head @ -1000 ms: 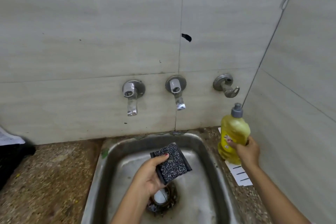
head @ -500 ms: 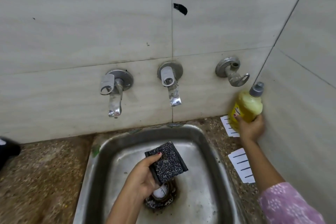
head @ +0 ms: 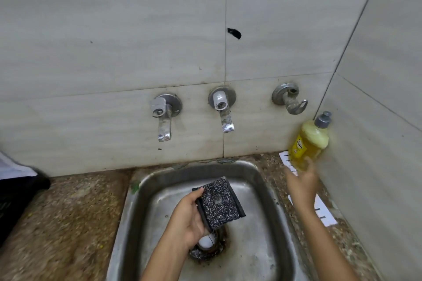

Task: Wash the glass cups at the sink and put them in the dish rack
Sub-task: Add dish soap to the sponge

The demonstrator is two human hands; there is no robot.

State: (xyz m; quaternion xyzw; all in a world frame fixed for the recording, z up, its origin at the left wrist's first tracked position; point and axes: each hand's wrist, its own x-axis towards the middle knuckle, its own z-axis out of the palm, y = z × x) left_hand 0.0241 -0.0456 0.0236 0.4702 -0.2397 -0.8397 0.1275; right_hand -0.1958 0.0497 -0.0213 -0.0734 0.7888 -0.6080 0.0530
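A: Left hand [head: 187, 219] nearest, fingers curled round a speckled sponge [head: 219, 203], above the sink [head: 262, 246] drain.
B: Right hand [head: 301, 186]?
A: Further out, fingers spread, holding nothing. Blurred; soap bottle [head: 308, 141] just beyond it, contact unclear.
B: Glass cups?
A: None in view. Reads as sponge prep. Next likely needs a cup fetched, and water from the taps [head: 225, 112] beyond.

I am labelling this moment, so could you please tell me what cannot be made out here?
Head view only.
Right hand: motion-blurred; whether it touches the soap bottle is unclear.
Drain: partly hidden by the left hand and sponge.
Dark thing at the left edge: cut off.
Glass cups, dish rack: out of frame.
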